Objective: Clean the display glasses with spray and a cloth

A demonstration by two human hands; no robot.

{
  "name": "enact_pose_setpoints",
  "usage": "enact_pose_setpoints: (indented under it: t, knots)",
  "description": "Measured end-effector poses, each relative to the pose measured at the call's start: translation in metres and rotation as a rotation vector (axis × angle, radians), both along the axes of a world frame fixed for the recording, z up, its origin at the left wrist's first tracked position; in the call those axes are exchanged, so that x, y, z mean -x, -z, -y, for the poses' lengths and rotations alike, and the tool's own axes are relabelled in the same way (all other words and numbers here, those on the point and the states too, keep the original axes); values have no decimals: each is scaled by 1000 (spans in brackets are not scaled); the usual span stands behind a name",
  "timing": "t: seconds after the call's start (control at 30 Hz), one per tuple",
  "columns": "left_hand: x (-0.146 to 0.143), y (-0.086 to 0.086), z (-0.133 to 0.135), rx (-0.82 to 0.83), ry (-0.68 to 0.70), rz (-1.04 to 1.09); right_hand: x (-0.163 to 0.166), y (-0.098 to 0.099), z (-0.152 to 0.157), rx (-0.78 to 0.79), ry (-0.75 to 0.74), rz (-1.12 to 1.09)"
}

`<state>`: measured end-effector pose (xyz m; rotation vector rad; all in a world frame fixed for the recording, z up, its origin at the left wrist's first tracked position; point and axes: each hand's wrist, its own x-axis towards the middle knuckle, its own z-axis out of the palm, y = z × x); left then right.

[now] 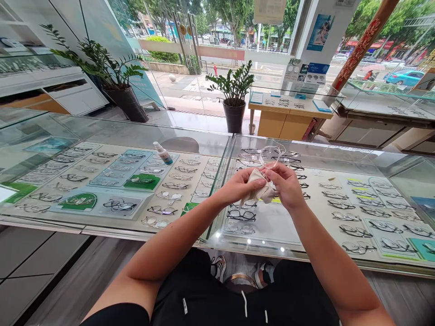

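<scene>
Above the glass counter, my left hand [242,184] is closed on a pale cream cleaning cloth [254,190]. The cloth is bunched, and its loose folds hang down between my hands. My right hand [287,182] pinches a pair of clear-framed eyeglasses [272,155], whose thin transparent rim sticks up beyond my fingers. Part of the glasses is hidden by the cloth and fingers. Below my hands, under the glass, lie dark-framed eyeglasses [242,214] in rows.
A small spray bottle [163,153] with a white cap and blue liquid stands on the left glass counter [204,138]. More eyeglasses [355,231] fill the right display case. Beyond are a potted plant [234,113], another at left, and a wooden display stand [287,124].
</scene>
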<state>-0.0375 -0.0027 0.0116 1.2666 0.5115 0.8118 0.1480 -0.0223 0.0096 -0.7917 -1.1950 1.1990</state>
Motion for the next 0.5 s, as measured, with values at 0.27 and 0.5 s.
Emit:
enact_pose_setpoints:
  t: [0.27, 0.5]
  knots:
    - [-1, 3, -3, -5, -72, -31, 1, 3, -1, -23, -11, -7]
    - [-1, 4, -4, 13, -69, -21, 0, 6, -4, 63, 41, -56]
